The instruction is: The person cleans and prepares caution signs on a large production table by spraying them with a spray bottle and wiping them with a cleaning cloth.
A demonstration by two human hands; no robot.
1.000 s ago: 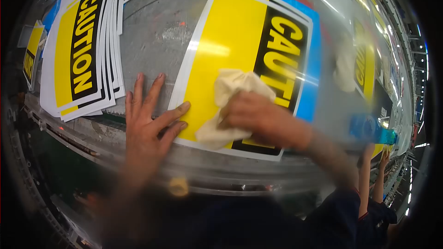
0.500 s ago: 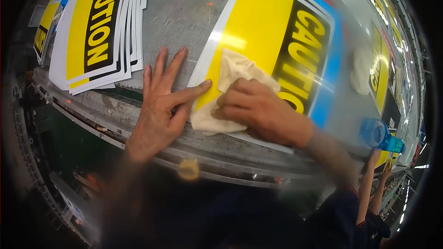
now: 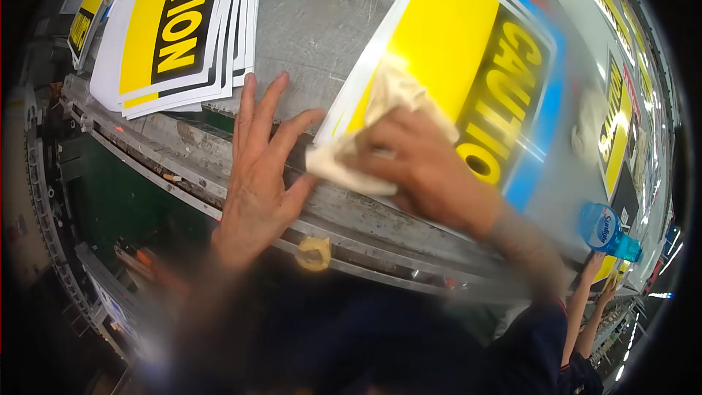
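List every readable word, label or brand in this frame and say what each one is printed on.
"CAUTION": on the yellow sign that the right hand wipes with the cloth.
"AUTION", first letter cut off by the frame edge: on the top sign of the stack beyond the left hand.
"Sunlight", blurred and only likely: on the blue bottle.
Too blurred to read: the signs at far right and the small sign at far left.

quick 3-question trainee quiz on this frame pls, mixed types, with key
1. True or false: the right hand presses a cloth on the yellow CAUTION sign.
2. Where does the left hand lie? A) flat on the grey table B) on the blue bottle C) on the sign stack
3. Fill in: the bottle's colour is ____.

Key: 1 true; 2 A; 3 blue
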